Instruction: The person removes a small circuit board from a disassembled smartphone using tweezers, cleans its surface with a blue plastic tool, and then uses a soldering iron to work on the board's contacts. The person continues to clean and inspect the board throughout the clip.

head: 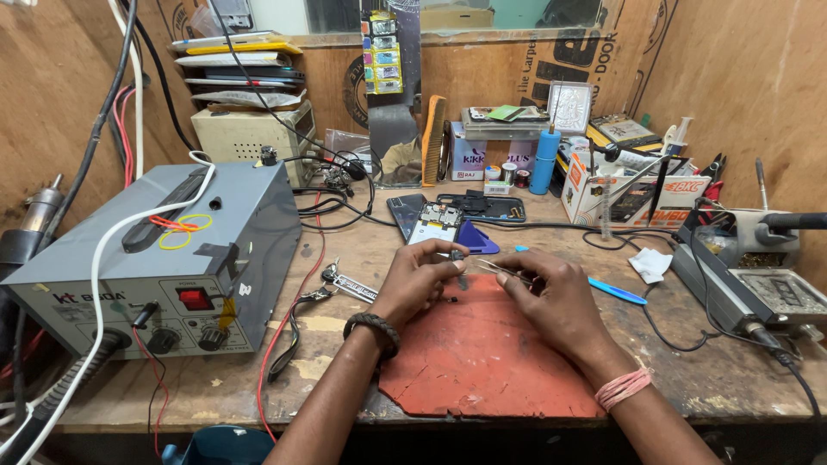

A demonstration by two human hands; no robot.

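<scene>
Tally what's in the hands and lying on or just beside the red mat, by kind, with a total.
Tweezers, held in the right hand: 1
Small dark part, pinched in the left hand: 1
Red mat: 1
Opened phone behind the mat: 1
Purple triangular pick: 1
Blue pry tool right of the mat: 1
Total: 6

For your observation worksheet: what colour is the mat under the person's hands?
Reddish-brown, worn at the edges; the work mat shows in the head view.
</scene>
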